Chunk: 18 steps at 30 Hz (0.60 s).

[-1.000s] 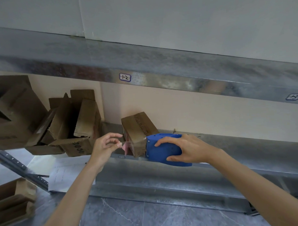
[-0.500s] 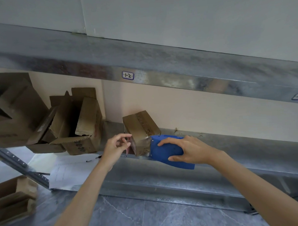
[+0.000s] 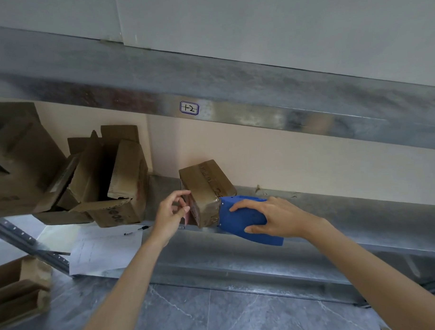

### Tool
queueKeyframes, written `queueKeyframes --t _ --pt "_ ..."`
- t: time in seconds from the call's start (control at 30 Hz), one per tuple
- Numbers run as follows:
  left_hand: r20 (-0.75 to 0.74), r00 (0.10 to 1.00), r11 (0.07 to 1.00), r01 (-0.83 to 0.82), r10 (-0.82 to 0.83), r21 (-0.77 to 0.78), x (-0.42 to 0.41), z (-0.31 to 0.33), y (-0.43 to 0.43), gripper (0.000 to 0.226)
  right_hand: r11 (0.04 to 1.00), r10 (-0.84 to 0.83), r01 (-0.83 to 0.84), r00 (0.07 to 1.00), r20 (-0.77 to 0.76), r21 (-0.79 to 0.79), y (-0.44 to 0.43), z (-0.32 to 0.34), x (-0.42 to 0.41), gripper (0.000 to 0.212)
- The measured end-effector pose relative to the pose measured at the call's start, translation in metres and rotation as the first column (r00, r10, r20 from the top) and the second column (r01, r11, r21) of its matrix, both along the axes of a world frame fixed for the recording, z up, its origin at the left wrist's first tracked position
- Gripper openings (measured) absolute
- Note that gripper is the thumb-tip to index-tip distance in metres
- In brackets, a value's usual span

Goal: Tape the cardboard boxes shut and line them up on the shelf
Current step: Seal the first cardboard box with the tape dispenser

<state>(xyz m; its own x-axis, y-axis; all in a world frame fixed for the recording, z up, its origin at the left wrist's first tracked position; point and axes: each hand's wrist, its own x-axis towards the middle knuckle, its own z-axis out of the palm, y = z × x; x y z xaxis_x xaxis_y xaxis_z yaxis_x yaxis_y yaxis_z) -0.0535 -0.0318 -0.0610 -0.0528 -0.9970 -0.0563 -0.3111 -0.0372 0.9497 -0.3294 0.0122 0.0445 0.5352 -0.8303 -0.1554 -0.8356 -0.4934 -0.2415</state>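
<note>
**Taping box on shelf**

R grip (image 3: 277,219) is closed round the blue dispenser (image 3: 248,219), w/ fingers on its upper side and thumb lower down. It's a firm hold. The dispenser's front end touches the box (image 3: 207,190) at its near R corner, where shiny tape wraps the edge. The box sits on the shelf (image 3: 348,209) near the front lip, turned at an angle to the wall. It's closed, w/ a tape strip running along its top.

L grip (image 3: 172,213) is just beside the box's L face. Its fingers are curled and the thumb tip meets the forefinger. Can't tell if it pinches tape or nothing.

To the L on the same shelf is a cluster of open boxes (image 3: 108,183) w/ flaps up, leaning on each other and well apart from the taped one. A bigger box (image 3: 19,159) sits at the far L edge.

Below them a paper sheet (image 3: 106,245) lies flat w/ a pen (image 3: 136,230) on its top edge. More boxes (image 3: 18,290) sit low L, blurred. The upper shelf (image 3: 258,89) carries a small label (image 3: 189,108) reading "+2". The floor (image 3: 216,313) is grey tile.
</note>
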Motion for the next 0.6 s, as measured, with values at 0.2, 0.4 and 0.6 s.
queueKeyframes --t 0.2,0.4,0.6 --pt "0.067 0.998 0.994 0.011 -0.004 -0.105 -0.012 -0.005 0.001 0.048 1.0 -0.023 0.023 0.999 0.03 0.01 -0.002 -0.004 0.001 0.046" --pt "0.106 0.993 0.977 -0.02 0.044 -0.214 -0.017 -0.018 -0.003 0.052 0.999 -0.031 0.031 0.999 0.019 0.025 -0.002 -0.009 0.001 0.045" --pt "0.124 0.981 0.934 -0.101 0.151 -0.342 -0.027 -0.027 -0.007 0.039 0.993 -0.054 0.047 0.996 0.067 0.105 -0.003 -0.016 0.005 0.044"
